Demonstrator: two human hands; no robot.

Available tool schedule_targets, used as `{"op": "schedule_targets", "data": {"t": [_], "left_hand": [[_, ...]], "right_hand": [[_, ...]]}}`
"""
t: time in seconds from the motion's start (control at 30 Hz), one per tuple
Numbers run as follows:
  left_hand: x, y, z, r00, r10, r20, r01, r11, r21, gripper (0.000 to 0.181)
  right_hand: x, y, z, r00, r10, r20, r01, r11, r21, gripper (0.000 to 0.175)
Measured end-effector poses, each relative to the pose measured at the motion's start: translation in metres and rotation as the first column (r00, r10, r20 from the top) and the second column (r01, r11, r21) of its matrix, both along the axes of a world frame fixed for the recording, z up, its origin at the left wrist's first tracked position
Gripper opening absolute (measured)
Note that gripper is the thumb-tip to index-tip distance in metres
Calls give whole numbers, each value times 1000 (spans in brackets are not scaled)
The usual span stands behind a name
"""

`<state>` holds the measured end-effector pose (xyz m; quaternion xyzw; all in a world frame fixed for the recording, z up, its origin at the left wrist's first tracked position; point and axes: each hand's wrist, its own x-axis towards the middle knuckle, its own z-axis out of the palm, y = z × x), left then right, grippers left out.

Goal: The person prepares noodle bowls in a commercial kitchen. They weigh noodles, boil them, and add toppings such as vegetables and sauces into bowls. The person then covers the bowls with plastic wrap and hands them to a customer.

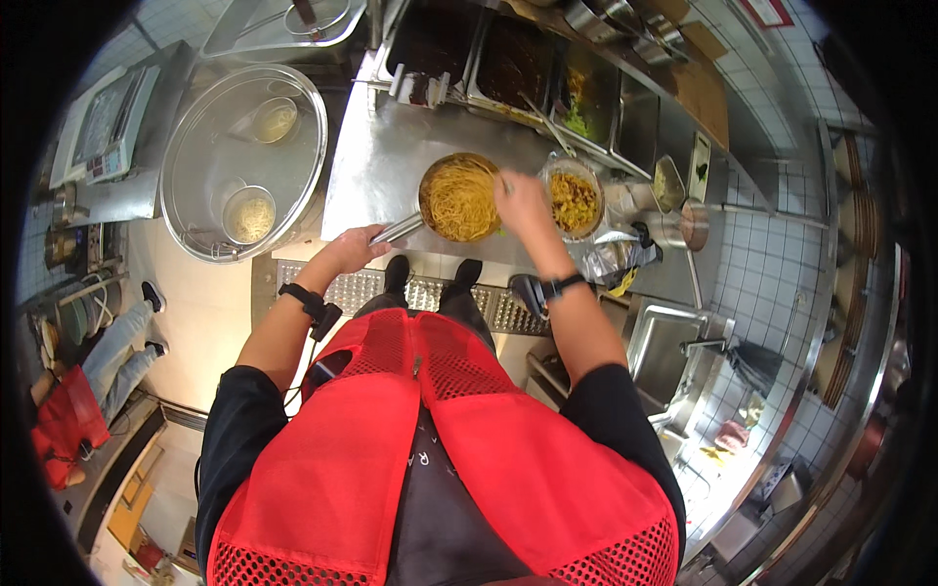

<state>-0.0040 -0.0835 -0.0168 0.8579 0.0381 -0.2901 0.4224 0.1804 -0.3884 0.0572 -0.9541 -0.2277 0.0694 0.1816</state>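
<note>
My left hand (354,249) is closed around the metal handle of a round pan (463,233) on the steel counter. Sauced noodles (460,198) fill the pan. At the pan's right rim is my right hand (520,201), its fingers curled around what seems a thin utensil, mostly hidden and slightly blurred. Just right of that hand stands a clear round container (599,192) of chopped yellow and brown food (571,202).
Left of the counter, a large round metal vat (322,139) holds baskets of noodles (250,220). Rectangular trays (513,69) of dark sauce line the back. A sink (663,355) is at right. Another person (69,417) is at far left.
</note>
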Motion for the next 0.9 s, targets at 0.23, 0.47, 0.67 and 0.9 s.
{"op": "schedule_targets", "data": {"t": [0.23, 0.47, 0.67, 0.9], "left_hand": [[-2, 0, -10, 999, 1, -39, -2, 1000, -21, 58], [-15, 14, -49, 991, -58, -124, 67, 995, 69, 67], [-14, 30, -43, 994, 32, -107, -33, 999, -7, 53], [-7, 71, -71, 1000, 14, 15, -18, 961, 275, 53]], "right_hand": [[-59, -26, -25, 895, -179, -408, 403, 717, 569, 24], [-80, -20, -65, 962, 272, -37, -272, 962, 2, 30], [-29, -134, 31, 956, -42, 290, 11, 994, 108, 48], [60, -533, 340, 180, -276, 944, 818, 575, 13, 15]]}}
